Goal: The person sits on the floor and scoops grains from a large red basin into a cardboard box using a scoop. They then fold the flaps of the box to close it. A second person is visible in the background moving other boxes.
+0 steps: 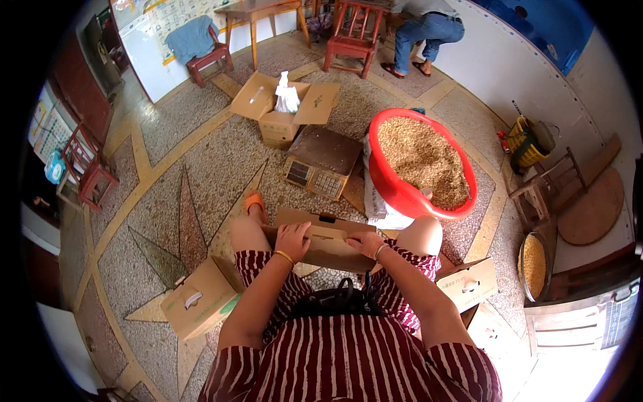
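Between my knees stands a brown cardboard box (321,254), its top flaps folded inward. My left hand (294,241) grips the flap at its left end, with the fingers over the top. At the right end my right hand (365,243) holds the flap edge, thumb and fingers close to the middle seam. Just beyond the box sits an electronic platform scale (324,156) with a keypad and a dark top. To its right, a red plastic tub (389,186) holds a heap of tan grain-like material (422,156); a white sack (379,208) lies under it.
An open carton (279,133) with white bags (287,98) stands beyond the scale. Handled cartons flank me, at left (201,301) and right (469,284). A round tray of yellow grain (533,266) leans at far right. Behind are a red chair (351,42) and a bending person (427,32).
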The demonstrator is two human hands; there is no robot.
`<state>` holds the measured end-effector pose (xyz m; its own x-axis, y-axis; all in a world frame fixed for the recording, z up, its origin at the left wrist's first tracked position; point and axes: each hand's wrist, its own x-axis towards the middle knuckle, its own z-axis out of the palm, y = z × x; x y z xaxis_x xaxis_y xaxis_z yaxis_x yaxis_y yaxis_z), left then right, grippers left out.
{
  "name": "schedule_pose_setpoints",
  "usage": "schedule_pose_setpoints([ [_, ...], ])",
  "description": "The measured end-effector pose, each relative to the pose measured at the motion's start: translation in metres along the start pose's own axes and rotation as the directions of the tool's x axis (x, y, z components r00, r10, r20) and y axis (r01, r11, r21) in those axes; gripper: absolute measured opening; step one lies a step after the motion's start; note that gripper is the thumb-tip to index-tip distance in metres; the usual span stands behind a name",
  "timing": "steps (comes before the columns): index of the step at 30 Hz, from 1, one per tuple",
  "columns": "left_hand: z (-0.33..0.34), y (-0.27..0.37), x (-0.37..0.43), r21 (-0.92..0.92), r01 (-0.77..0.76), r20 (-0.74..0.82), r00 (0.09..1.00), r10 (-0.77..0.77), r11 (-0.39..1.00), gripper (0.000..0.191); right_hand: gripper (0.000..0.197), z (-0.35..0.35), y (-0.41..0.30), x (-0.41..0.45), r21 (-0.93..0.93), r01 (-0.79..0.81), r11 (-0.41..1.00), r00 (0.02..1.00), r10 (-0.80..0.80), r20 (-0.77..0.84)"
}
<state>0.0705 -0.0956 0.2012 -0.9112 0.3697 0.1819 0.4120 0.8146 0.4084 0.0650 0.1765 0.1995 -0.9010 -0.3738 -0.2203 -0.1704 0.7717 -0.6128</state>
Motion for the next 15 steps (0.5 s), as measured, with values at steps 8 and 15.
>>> schedule_pose_setpoints([
  [8,-0.0022,0.0027,0.0005,-0.017,0.034,0.028,0.999,-0.034,0.999,0.041,0.034,0.0034,0.0011,-0.0014,-0.010,0.028,1.000,0.998,-0.028,-0.054],
  [15,-0.0017,0.0036,0.0012,-0.014,0.035,0.040,0.999,-0.035,0.999,0.043,0.036,0.0009,-0.0021,-0.0038,-0.034,0.020,0.999,0.999,-0.022,-0.048],
])
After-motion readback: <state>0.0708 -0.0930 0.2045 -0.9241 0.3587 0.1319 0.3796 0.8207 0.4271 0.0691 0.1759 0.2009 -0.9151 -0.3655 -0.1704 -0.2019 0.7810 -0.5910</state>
